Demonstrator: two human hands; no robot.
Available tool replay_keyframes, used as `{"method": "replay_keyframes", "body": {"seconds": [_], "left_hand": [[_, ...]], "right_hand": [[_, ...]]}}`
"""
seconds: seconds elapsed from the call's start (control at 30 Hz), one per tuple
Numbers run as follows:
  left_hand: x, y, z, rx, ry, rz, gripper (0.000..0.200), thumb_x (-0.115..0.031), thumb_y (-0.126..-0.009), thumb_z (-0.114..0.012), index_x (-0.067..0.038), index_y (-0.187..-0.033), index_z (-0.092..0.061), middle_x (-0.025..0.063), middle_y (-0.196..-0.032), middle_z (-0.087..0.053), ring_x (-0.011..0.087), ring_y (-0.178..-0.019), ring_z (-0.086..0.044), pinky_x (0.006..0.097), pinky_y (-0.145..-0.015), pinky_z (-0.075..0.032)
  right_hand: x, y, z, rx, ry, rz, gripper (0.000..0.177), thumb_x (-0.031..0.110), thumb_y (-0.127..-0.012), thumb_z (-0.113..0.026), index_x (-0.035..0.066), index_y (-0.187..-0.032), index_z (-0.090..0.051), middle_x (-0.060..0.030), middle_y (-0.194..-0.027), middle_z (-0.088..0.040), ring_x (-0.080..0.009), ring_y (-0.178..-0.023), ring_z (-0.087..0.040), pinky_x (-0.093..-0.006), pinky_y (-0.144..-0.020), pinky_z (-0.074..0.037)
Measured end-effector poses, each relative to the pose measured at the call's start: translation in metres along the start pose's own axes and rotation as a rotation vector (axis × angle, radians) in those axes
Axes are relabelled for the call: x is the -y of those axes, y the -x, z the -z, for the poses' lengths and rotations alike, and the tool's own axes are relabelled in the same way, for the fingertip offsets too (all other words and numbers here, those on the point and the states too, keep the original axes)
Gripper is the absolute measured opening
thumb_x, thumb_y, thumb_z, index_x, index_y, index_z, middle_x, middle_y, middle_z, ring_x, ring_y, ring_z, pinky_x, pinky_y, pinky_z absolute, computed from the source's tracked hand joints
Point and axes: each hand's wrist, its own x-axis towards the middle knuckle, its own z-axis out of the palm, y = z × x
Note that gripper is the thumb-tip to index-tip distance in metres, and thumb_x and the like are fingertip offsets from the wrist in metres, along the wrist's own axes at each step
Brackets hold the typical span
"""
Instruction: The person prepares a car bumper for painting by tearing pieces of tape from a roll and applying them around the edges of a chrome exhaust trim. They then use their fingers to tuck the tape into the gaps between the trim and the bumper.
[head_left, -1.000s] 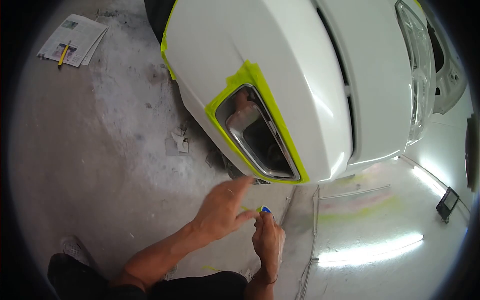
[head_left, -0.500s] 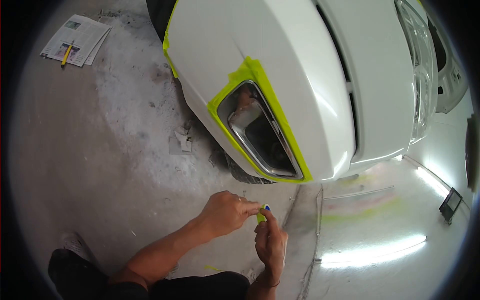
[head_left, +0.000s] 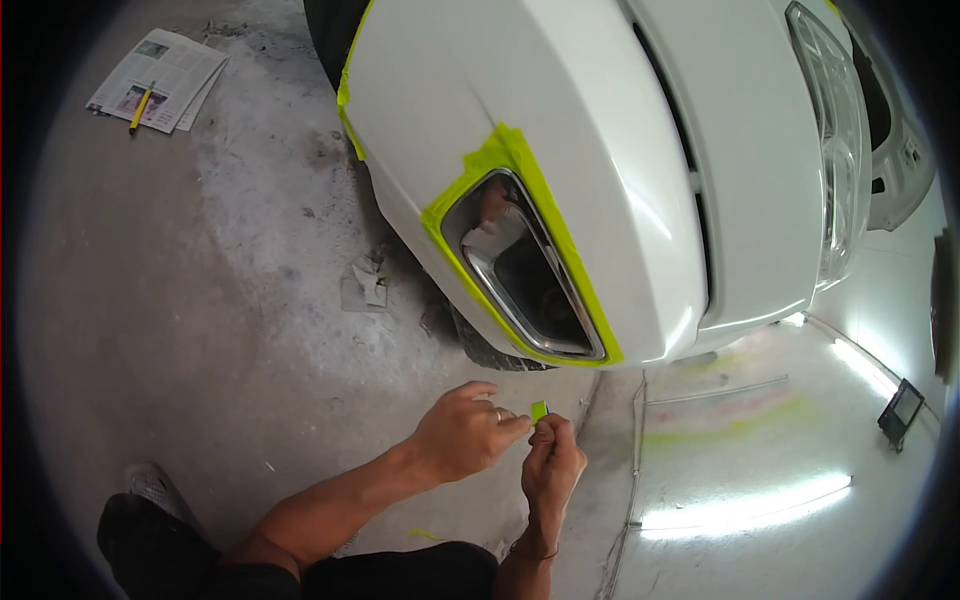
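In the head view my right hand [head_left: 553,468] grips a small roll of yellow-green masking tape [head_left: 540,411], its fingers wrapped round the lower part. From the left, my left hand [head_left: 462,430] reaches to the roll with its fingertips closed together at the tape's edge. The outer fingers of that hand are curled apart, and one wears a ring. What exactly lies between the left fingertips is hidden. Beyond both hands is a white car bumper [head_left: 620,200], where yellow-green tape [head_left: 583,268] borders a chrome-edged dark fog light recess [head_left: 525,270].
Folded newspaper [head_left: 180,72] with a yellow cutter-like tool [head_left: 141,110] lies on the floor at upper left. Paper scraps [head_left: 368,285] sit below the bumper. At right, a lit tube lamp [head_left: 745,507] and a dark floodlight [head_left: 901,412] are near the wall.
The tape roll has turned in my right hand, and its blue inner side shows less. My left hand has shifted slightly right, with its outer fingers lifted. The view has shifted a little.
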Motion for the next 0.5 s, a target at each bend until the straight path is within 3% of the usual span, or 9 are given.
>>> {"method": "replay_keyframes", "body": {"seconds": [0.1, 0.17, 0.2, 0.27, 0.3, 0.37, 0.4, 0.47, 0.5], "left_hand": [[-0.009, 0.0, -0.004, -0.118, -0.024, -0.082, 0.015, -0.012, -0.079, -0.072, -0.015, -0.093, -0.074, 0.0016, -0.075, -0.071, 0.0153, -0.071, -0.069, 0.0407, -0.093, -0.052], [-0.017, -0.008, 0.009, -0.382, 0.111, 0.014, 0.017, -0.011, -0.077, -0.073, -0.014, -0.094, -0.074, 0.0025, -0.08, -0.071, 0.016, -0.073, -0.068, 0.0428, -0.09, -0.052], [-0.019, -0.017, 0.018, -0.391, 0.114, 0.016, 0.017, -0.011, -0.077, -0.073, -0.014, -0.094, -0.074, 0.0025, -0.08, -0.071, 0.016, -0.073, -0.068, 0.0428, -0.09, -0.052], [-0.01, -0.037, 0.039, -0.499, -0.097, 0.065, 0.021, -0.008, -0.077, -0.073, -0.011, -0.098, -0.075, 0.0051, -0.082, -0.07, 0.0185, -0.071, -0.067, 0.0452, -0.086, -0.05], [-0.003, -0.044, 0.044, -0.483, -0.1, 0.06, 0.021, -0.008, -0.077, -0.073, -0.011, -0.098, -0.075, 0.0051, -0.082, -0.07, 0.0185, -0.071, -0.067, 0.0452, -0.086, -0.05], [0.004, -0.056, 0.045, -0.522, -0.123, 0.04, 0.021, -0.005, -0.08, -0.072, -0.006, -0.101, -0.074, 0.0098, -0.084, -0.069, 0.0225, -0.07, -0.066, 0.0416, -0.076, -0.05], [0.008, -0.061, 0.038, -0.507, -0.111, 0.031, 0.021, -0.005, -0.08, -0.072, -0.006, -0.101, -0.074, 0.0098, -0.084, -0.069, 0.0225, -0.07, -0.066, 0.0416, -0.076, -0.05], [0.018, -0.069, 0.023, -0.29, 0.183, 0.262, 0.016, -0.006, -0.086, -0.07, -0.004, -0.102, -0.074, 0.0091, -0.086, -0.069, 0.0204, -0.071, -0.066, 0.0347, -0.066, -0.051], [0.016, -0.07, 0.022, -0.277, 0.175, 0.256, 0.016, -0.006, -0.086, -0.07, -0.004, -0.102, -0.074, 0.0091, -0.086, -0.069, 0.0204, -0.071, -0.066, 0.0347, -0.066, -0.051]], "right_hand": [[-0.018, 0.0, -0.003, -0.11, -0.083, -0.156, 0.013, 0.013, -0.102, -0.054, 0.002, -0.098, -0.059, -0.005, -0.066, -0.06, -0.0125, -0.055, -0.055, -0.0261, -0.054, -0.044], [-0.057, -0.005, 0.006, -0.415, -0.528, -0.562, 0.016, 0.016, -0.104, -0.048, 0.002, -0.103, -0.056, -0.0049, -0.07, -0.057, -0.0094, -0.052, -0.049, -0.0243, -0.048, -0.039], [-0.052, -0.007, 0.011, -0.412, -0.521, -0.555, 0.016, 0.016, -0.104, -0.048, 0.002, -0.103, -0.056, -0.0049, -0.07, -0.057, -0.0094, -0.052, -0.049, -0.0243, -0.048, -0.039], [-0.029, -0.002, 0.013, -0.512, -0.58, -0.437, 0.023, 0.019, -0.106, -0.046, 0.001, -0.119, -0.053, -0.0009, -0.071, -0.051, -0.0031, -0.052, -0.038, -0.0184, -0.047, -0.032], [-0.018, -0.001, 0.014, -0.519, -0.587, -0.452, 0.023, 0.019, -0.106, -0.046, 0.001, -0.119, -0.053, -0.0009, -0.071, -0.051, -0.0031, -0.052, -0.038, -0.0184, -0.047, -0.032], [-0.003, -0.003, 0.021, -0.522, -0.481, -0.336, 0.037, 0.019, -0.106, -0.048, -0.001, -0.137, -0.043, -0.0006, -0.07, -0.053, -0.0021, -0.053, -0.04, -0.0175, -0.047, -0.033], [-0.006, -0.001, 0.024, -0.538, -0.475, -0.348, 0.037, 0.019, -0.106, -0.048, -0.001, -0.137, -0.043, -0.0006, -0.07, -0.053, -0.0021, -0.053, -0.04, -0.0175, -0.047, -0.033], [-0.013, -0.002, 0.025, -0.479, -0.476, -0.364, 0.043, 0.016, -0.105, -0.048, -0.001, -0.143, -0.039, 0.0, -0.069, -0.054, -0.0022, -0.053, -0.041, -0.0168, -0.047, -0.032], [-0.013, -0.001, 0.025, -0.487, -0.486, -0.373, 0.043, 0.016, -0.105, -0.048, -0.001, -0.143, -0.039, 0.0, -0.069, -0.054, -0.0022, -0.053, -0.041, -0.0168, -0.047, -0.032]]}}
